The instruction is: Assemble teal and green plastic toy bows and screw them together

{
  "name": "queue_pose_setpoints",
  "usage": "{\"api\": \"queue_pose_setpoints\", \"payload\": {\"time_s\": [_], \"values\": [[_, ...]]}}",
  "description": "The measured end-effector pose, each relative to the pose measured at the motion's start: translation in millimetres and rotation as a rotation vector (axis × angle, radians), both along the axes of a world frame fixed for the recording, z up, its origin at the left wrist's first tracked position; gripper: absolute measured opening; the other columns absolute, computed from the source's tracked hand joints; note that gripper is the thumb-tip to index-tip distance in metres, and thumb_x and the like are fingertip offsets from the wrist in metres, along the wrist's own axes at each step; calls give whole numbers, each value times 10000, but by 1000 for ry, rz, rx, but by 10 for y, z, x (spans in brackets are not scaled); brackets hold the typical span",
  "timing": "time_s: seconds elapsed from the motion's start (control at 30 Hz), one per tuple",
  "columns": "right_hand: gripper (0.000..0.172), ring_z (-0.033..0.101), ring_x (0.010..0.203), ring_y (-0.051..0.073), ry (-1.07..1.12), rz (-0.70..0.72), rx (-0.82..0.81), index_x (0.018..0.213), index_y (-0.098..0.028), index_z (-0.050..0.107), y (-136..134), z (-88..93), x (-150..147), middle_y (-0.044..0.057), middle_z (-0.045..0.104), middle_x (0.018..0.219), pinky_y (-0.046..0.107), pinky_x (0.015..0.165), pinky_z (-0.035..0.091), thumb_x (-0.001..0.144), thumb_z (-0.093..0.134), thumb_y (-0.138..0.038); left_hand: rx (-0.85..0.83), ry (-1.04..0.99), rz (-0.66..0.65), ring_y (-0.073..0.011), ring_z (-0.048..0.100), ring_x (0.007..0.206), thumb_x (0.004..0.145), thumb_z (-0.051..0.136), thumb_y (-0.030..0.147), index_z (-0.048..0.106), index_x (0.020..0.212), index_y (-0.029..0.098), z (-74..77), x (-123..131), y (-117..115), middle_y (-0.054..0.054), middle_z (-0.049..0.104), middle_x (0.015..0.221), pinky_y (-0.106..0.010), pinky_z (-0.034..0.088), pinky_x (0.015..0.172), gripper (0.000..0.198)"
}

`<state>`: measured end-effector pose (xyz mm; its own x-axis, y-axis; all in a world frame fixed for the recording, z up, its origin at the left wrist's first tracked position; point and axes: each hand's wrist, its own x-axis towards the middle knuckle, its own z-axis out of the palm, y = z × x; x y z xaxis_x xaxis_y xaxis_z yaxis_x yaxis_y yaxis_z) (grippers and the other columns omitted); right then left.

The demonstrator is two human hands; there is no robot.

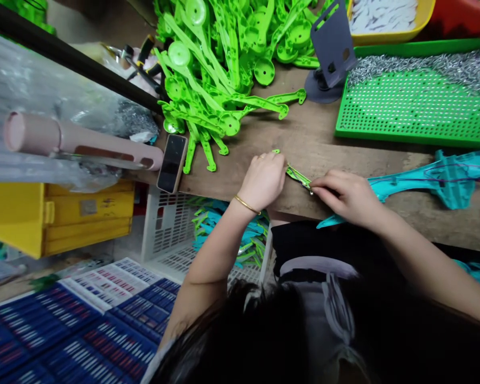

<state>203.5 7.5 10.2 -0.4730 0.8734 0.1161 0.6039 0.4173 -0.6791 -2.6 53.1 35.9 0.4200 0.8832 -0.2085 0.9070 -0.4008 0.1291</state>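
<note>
My left hand (265, 178), a bracelet at its wrist, is closed around a lime-green plastic part (298, 175) low over the wooden table. A thin dark line and a small shiny metal bit show along that part's right end. There, my right hand (342, 194) pinches with thumb and forefinger, though what lies between the fingertips is too small to make out. Partly behind the right hand lies a turquoise plastic part (404, 186), long and curved, with a dark reddish thread across its wider end.
Many lime-green parts (224, 80) are heaped at the back. A green perforated basket (408, 106) with metal pins stands back right, beside a grey phone stand (330, 58). A phone (172, 162) and pink tumbler (92, 141) lie left. Below sits a white crate (168, 229).
</note>
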Motion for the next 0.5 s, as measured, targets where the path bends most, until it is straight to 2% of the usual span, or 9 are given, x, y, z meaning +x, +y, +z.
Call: {"api": "queue_pose_setpoints", "payload": {"time_s": [0.13,0.27,0.4,0.5], "values": [[242,648,794,183,5,-8,-47,990,-171,710,12,3,0,68,701,888,297,725,462,939,503,-286,44,-335,134,-188,624,821,870,539,143,595,864,163,-151,-93,-91,-49,655,858,-313,491,771,60],[241,646,790,178,14,1,-58,992,-173,709,30,18,5,66,704,895,290,713,458,939,503,-287,92,-628,267,-113,592,698,806,582,101,599,808,174,-257,-78,-169,4,635,791,-240,491,683,75],[220,645,783,163,33,22,-55,993,-166,697,32,74,20,61,700,893,275,707,463,936,512,-270,76,-848,373,-93,576,663,792,598,127,618,806,176,-311,-58,-195,13,642,768,-222,486,648,54],[221,636,768,155,-4,35,-5,1006,-171,688,-12,136,26,58,691,878,264,690,462,942,498,-265,-13,-1023,451,-97,588,661,796,627,180,620,820,182,-338,-55,-216,7,655,762,-224,497,639,25]]}}
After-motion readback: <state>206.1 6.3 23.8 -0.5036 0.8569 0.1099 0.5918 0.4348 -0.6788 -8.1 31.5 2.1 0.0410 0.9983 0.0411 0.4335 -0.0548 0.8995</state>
